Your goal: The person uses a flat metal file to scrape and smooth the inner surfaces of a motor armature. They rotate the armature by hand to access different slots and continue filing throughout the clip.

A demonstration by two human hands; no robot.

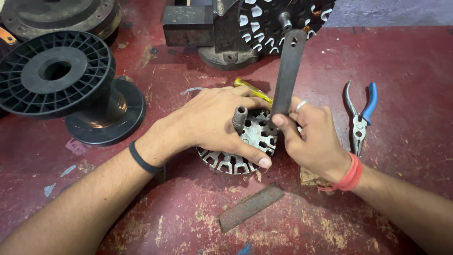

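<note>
Head view: we press our left hand [214,120] onto the slotted stator core [238,151]; our right hand [314,137] grips a flat metal bar [287,73] upright against it.

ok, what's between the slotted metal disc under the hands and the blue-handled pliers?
Head view: only the right hand, gripping the flat metal bar, lies between the slotted disc and the pliers; past it is bare red bench.

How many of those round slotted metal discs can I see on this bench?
2. One round slotted metal disc lies flat under the left hand, mid-bench. The other stands clamped in the grey vise at the top edge, partly cut off. More may be hidden.
</note>
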